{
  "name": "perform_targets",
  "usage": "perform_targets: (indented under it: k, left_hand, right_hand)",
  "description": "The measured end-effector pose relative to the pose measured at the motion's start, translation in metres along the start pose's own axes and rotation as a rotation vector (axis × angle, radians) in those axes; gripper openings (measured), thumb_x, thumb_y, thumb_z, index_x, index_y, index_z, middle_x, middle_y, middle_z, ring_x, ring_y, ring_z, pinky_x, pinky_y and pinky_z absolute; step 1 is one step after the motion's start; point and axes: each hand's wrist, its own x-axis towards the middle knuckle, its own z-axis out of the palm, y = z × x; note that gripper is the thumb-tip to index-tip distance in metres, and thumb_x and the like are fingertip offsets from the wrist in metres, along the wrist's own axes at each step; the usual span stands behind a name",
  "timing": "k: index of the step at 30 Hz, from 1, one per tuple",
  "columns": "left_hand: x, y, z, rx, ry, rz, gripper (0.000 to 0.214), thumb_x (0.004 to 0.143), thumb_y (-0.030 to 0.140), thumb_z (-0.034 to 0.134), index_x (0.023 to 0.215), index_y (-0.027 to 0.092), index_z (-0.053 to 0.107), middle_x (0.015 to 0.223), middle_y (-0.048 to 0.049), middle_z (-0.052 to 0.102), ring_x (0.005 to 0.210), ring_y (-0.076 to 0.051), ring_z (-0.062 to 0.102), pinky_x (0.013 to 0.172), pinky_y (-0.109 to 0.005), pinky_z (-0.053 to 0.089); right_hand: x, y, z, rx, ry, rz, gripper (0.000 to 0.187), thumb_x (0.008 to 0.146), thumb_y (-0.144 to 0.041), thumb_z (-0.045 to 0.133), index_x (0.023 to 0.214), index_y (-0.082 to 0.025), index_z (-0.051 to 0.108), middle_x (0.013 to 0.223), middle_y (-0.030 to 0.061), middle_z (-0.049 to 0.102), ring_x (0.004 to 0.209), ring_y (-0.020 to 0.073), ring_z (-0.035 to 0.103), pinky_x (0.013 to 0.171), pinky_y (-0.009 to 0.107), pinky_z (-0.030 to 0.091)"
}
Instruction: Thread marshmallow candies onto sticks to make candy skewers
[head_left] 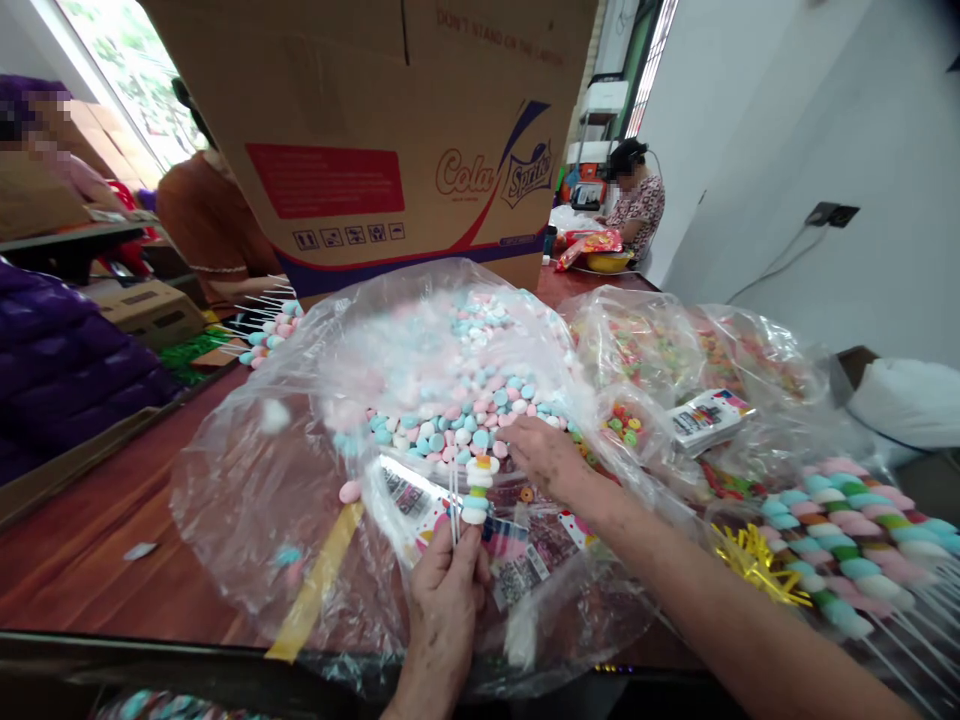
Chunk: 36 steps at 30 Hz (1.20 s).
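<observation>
L hand point(444, 590) pinching candy skewer point(477, 490), R hand point(546, 458) half-curled @ candies point(500, 398).

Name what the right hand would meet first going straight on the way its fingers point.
The right hand would likely meet the pink, blue and white candies directly ahead; depth is unclear, so it may already touch them.

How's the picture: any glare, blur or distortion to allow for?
Head view: the window is washed out; haze and glare on the clear plastic bag veil the candies toward the back; wide-angle distortion seems to lean the carton and stretch the candy skewers at lower right; the left hand looks fairly clear.
</observation>
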Motion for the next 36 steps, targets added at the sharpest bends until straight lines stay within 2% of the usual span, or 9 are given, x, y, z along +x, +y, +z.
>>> perform_targets:
  k: [6,9,11,14,18,21,25,31,36]
  left_hand:
    - [-0.002,-0.001,-0.002,-0.031,-0.017,0.024,0.036,0.077,0.052,0.07,0.074,0.018,0.058,0.044,0.0107,0.047,0.031,-0.002,0.023,0.032,-0.016,0.016]
    - [-0.001,-0.003,-0.003,-0.02,-0.015,0.025,0.034,0.078,0.049,0.07,0.074,0.018,0.058,0.044,0.011,0.046,0.032,-0.002,0.023,0.033,-0.016,0.018]
    - [0.0,-0.004,-0.004,0.0,-0.016,0.025,0.033,0.078,0.049,0.07,0.075,0.018,0.058,0.044,0.0108,0.046,0.032,-0.002,0.023,0.034,-0.016,0.017]
    - [0.002,-0.006,-0.005,0.034,-0.034,0.035,0.036,0.079,0.05,0.068,0.072,0.018,0.056,0.045,0.0097,0.047,0.032,-0.002,0.022,0.034,-0.017,0.016]
    - [0.003,-0.007,-0.006,0.071,-0.03,0.038,0.037,0.078,0.052,0.069,0.07,0.018,0.055,0.043,0.0097,0.045,0.032,-0.003,0.024,0.035,-0.017,0.018]
    - [0.001,-0.005,-0.005,0.07,-0.028,0.029,0.036,0.076,0.05,0.07,0.073,0.018,0.055,0.044,0.0102,0.045,0.033,-0.003,0.024,0.035,-0.017,0.017]
    - [0.0,-0.005,-0.005,0.072,-0.039,0.027,0.035,0.076,0.05,0.07,0.073,0.019,0.054,0.045,0.0098,0.045,0.034,-0.003,0.024,0.035,-0.018,0.016]
    - [0.003,-0.009,-0.006,0.096,-0.028,0.035,0.037,0.074,0.053,0.07,0.072,0.019,0.055,0.044,0.0091,0.045,0.033,-0.004,0.025,0.036,-0.019,0.017]
    - [0.002,-0.008,-0.006,0.198,-0.038,0.066,0.04,0.079,0.058,0.063,0.071,0.019,0.057,0.045,0.0081,0.044,0.035,-0.005,0.025,0.036,-0.02,0.018]
  right_hand:
    - [0.006,0.008,0.025,0.004,-0.049,-0.05,0.018,0.088,-0.007,0.054,0.091,-0.018,0.067,0.108,0.0131,0.064,0.109,0.0265,0.053,0.095,0.037,0.044]
    - [0.001,0.018,0.027,0.098,0.019,-0.015,0.02,0.087,-0.006,0.051,0.094,-0.017,0.067,0.107,0.0133,0.065,0.106,0.0255,0.055,0.097,0.039,0.044]
    - [0.0,0.025,0.027,0.193,0.091,0.019,0.023,0.089,-0.012,0.049,0.104,-0.017,0.066,0.109,0.0106,0.066,0.104,0.0229,0.058,0.096,0.038,0.045]
    - [0.0,0.037,0.027,0.346,0.189,0.081,0.032,0.093,-0.021,0.043,0.118,-0.017,0.061,0.106,0.0063,0.068,0.093,0.0183,0.064,0.084,0.032,0.051]
    - [0.001,0.048,0.03,0.442,0.22,0.14,0.028,0.092,-0.026,0.041,0.108,-0.013,0.061,0.083,0.0025,0.069,0.072,0.0155,0.065,0.064,0.026,0.05]
    - [-0.002,0.046,0.031,0.39,0.206,0.163,0.017,0.087,-0.025,0.048,0.094,-0.017,0.061,0.078,0.0009,0.066,0.072,0.0157,0.062,0.065,0.026,0.048]
    - [-0.006,0.036,0.03,0.209,0.139,0.166,0.007,0.083,-0.017,0.054,0.083,-0.019,0.061,0.091,0.0061,0.067,0.087,0.0204,0.058,0.08,0.031,0.044]
    - [-0.006,0.026,0.022,0.002,0.034,0.194,0.014,0.088,-0.015,0.051,0.095,-0.019,0.063,0.1,0.0106,0.068,0.095,0.023,0.059,0.082,0.031,0.042]
    - [-0.004,0.017,0.021,-0.047,-0.002,0.194,0.022,0.089,-0.011,0.049,0.102,-0.018,0.065,0.102,0.0155,0.07,0.104,0.0282,0.058,0.089,0.035,0.042]
